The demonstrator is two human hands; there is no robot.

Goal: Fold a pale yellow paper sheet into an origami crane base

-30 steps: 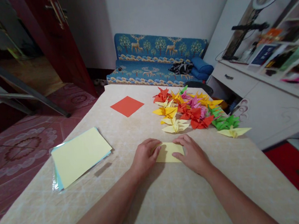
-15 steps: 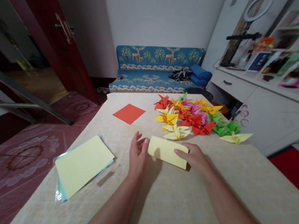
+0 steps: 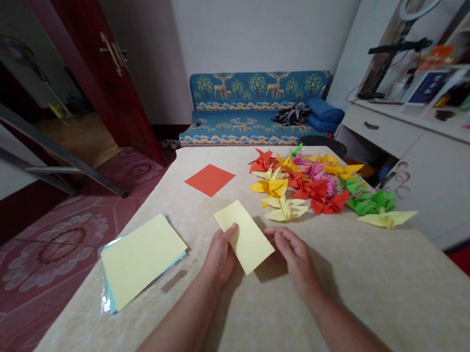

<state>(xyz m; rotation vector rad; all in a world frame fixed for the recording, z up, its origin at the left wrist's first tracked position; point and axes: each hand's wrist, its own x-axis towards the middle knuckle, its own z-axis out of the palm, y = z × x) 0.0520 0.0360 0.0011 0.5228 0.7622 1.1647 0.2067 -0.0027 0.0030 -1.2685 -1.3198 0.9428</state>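
A pale yellow sheet folded into a long rectangle (image 3: 244,236) is held just above the beige table (image 3: 361,297), its long side pointing away from me. My left hand (image 3: 220,256) pinches its left edge with thumb on top. My right hand (image 3: 292,254) sits at the sheet's lower right corner, fingers bent and touching the edge. Beyond the sheet lies a heap of folded paper cranes (image 3: 313,183) in red, yellow, pink and green.
A stack of pale yellow sheets (image 3: 142,259) over blue ones lies left of my hands. A red square sheet (image 3: 209,179) lies farther back. A blue patterned sofa (image 3: 253,111), a dark red door (image 3: 92,62) and white cabinets (image 3: 432,174) surround the table.
The folded yellow sheet was pressed flat under both hands, then lifted and turned from crosswise to lengthwise. My left hand took its edge; my right hand slid to the near corner.
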